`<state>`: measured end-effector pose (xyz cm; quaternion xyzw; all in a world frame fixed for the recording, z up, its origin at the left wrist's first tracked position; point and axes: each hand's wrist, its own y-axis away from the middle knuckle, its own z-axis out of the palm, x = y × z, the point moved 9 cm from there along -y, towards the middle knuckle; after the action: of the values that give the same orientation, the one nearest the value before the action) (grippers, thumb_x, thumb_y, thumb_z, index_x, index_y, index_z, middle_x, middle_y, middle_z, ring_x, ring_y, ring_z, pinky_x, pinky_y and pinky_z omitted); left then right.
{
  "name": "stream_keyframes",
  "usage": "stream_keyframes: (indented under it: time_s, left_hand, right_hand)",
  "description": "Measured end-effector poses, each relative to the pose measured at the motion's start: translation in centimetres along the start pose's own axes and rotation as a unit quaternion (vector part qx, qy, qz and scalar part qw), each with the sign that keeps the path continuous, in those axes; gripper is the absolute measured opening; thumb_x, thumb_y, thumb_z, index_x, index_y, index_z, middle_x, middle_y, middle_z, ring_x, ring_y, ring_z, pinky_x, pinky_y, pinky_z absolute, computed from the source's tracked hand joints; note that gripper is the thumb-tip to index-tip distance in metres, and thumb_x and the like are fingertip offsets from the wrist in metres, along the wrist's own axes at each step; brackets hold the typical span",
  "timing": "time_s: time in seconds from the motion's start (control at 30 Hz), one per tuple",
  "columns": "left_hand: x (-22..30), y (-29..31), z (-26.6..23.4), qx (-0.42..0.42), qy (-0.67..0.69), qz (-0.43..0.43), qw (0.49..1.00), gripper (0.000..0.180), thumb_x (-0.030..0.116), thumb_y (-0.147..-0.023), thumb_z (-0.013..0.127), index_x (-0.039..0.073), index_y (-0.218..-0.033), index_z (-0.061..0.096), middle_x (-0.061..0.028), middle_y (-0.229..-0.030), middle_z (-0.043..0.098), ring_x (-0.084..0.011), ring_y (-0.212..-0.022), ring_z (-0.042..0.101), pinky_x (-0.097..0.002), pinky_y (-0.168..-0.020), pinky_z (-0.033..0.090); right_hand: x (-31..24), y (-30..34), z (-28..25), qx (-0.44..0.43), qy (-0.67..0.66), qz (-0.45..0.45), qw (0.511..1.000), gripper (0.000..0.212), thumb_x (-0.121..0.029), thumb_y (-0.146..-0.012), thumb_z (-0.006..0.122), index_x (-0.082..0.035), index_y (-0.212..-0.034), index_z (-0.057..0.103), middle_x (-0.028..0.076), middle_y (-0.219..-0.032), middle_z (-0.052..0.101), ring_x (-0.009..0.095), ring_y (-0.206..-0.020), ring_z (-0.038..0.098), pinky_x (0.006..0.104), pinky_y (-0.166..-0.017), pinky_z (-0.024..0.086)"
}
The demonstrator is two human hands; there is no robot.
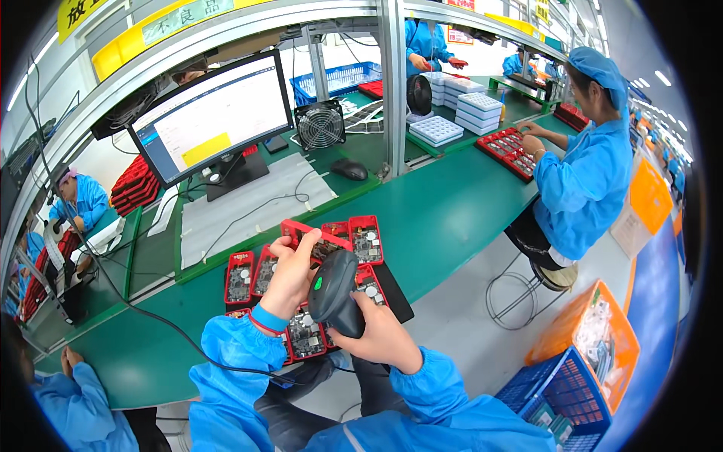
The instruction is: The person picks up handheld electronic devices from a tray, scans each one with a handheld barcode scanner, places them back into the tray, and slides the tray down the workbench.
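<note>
My left hand (290, 275), a blue band at its wrist, is closed on a small red tray (292, 229) with a circuit board in it, raised and tilted above the others. My right hand (382, 334) grips a dark barcode scanner (331, 297) with a small green light on top. The scanner's head is close to the raised tray and hides part of it. Below both hands, several red trays with circuit boards, among them a left one (239, 277) and a near one (307, 337), lie on a black board (398, 292) at the bench edge.
A monitor (215, 113), a mouse (349, 169) and a fan (320, 125) stand behind on the green bench (422, 218). A cable (162, 320) runs across my left forearm. A co-worker (587, 166) sits at right; orange (625, 339) and blue (527, 380) crates stand on the floor.
</note>
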<state>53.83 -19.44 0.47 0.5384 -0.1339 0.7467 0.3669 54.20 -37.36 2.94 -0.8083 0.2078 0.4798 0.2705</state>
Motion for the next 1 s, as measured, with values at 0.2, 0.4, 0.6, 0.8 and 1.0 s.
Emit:
stream_keyframes:
  time_s: [0.2, 0.4, 0.6, 0.8, 1.0]
  left_hand:
    - [-0.2, -0.1, 0.2, 0.005, -0.004, 0.004, 1.000, 0.068, 0.025, -0.082, 0.073, 0.016, -0.118, 0.016, -0.0158, -0.117, 0.040, -0.0246, -0.097, 0.056, -0.0419, -0.070, 0.053]
    - [-0.1, 0.1, 1.1, 0.004, -0.015, 0.001, 1.000, 0.068, 0.026, -0.082, 0.073, 0.015, -0.120, 0.017, -0.0153, -0.118, 0.040, -0.0240, -0.097, 0.057, -0.0426, -0.071, 0.053]
    - [1.9, -3.3, 2.0, -0.048, -0.599, 0.240, 0.763, 0.053, 0.032, -0.073, 0.074, 0.005, -0.113, 0.052, -0.0211, -0.103, 0.056, -0.0337, -0.084, 0.063, -0.0421, -0.074, 0.053]
    - [-0.8, -5.1, 2.9, -0.081, -0.729, 0.288, 0.615, 0.066, 0.047, -0.072, 0.069, -0.001, -0.117, 0.057, -0.0260, -0.106, 0.059, -0.0419, -0.104, 0.054, -0.0480, -0.090, 0.044]
    - [-4.0, -6.7, 5.3, -0.185, -0.724, 0.171, 0.642, 0.088, 0.057, -0.065, 0.076, 0.011, -0.134, 0.047, -0.0214, -0.134, 0.044, -0.0384, -0.126, 0.036, -0.0445, -0.108, 0.026]
  right_hand:
    - [0.3, 0.0, -0.5, 0.005, -0.018, -0.005, 1.000, 0.054, -0.021, -0.071, 0.075, 0.009, -0.109, 0.052, 0.024, -0.076, 0.065, 0.035, -0.070, 0.068, 0.0371, -0.062, 0.054]
    - [0.7, 0.1, -0.7, -0.005, -0.034, 0.002, 0.999, 0.053, -0.021, -0.072, 0.075, 0.007, -0.110, 0.052, 0.022, -0.077, 0.065, 0.033, -0.069, 0.068, 0.0363, -0.063, 0.053]
    - [1.5, 1.9, -1.2, -0.033, -0.221, 0.000, 0.975, 0.055, -0.018, -0.075, 0.075, 0.005, -0.118, 0.050, 0.015, -0.087, 0.066, 0.022, -0.075, 0.067, 0.0314, -0.069, 0.053]
    - [4.4, 4.0, -4.7, 0.004, -0.392, 0.097, 0.915, 0.044, -0.001, -0.080, 0.068, 0.001, -0.119, 0.047, 0.009, -0.083, 0.062, 0.015, -0.064, 0.062, 0.0277, -0.057, 0.050]
    - [5.5, 3.7, -4.8, -0.029, -0.438, 0.086, 0.895, 0.049, -0.004, -0.086, 0.065, 0.000, -0.127, 0.039, 0.013, -0.098, 0.065, 0.012, -0.070, 0.060, 0.0273, -0.063, 0.050]
